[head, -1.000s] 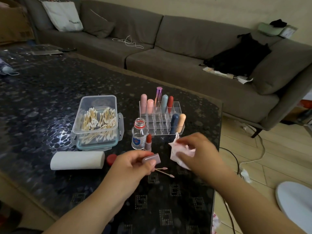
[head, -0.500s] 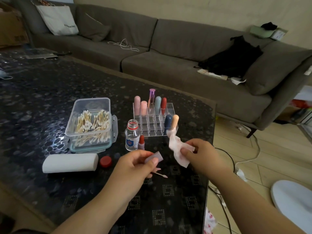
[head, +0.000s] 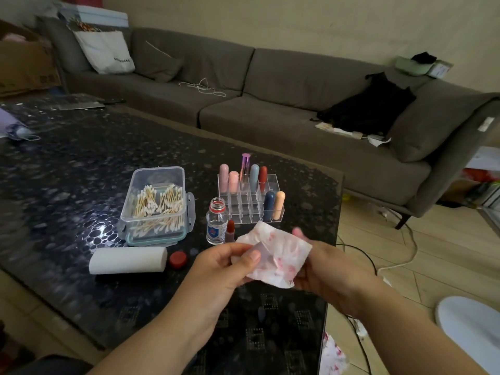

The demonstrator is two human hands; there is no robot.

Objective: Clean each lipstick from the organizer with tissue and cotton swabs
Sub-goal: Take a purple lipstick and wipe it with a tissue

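Observation:
My left hand (head: 227, 266) pinches a pale lilac lipstick cap (head: 259, 252) over the table's near right part. My right hand (head: 327, 269) holds a white tissue (head: 281, 257) with red stains, spread out and pressed against the cap. Just beyond them an uncapped red lipstick (head: 230, 230) stands upright beside a small open clear bottle (head: 216, 226). Behind that, the clear acrylic organizer (head: 250, 212) holds several capped lipsticks, such as a dark blue one (head: 269, 205). A clear box of cotton swabs (head: 157, 207) sits to the left.
A white tissue roll (head: 127, 259) and a red bottle cap (head: 178, 259) lie left of my hands. The dark glass table (head: 67, 171) ends at its right edge (head: 334, 239), with cables and a stained tissue (head: 332, 353) on the floor. A grey sofa (head: 270, 117) runs behind.
My hands have come together: the right one has brought the tissue left and spread it against the cap in my left hand. The used swab on the table is now hidden.

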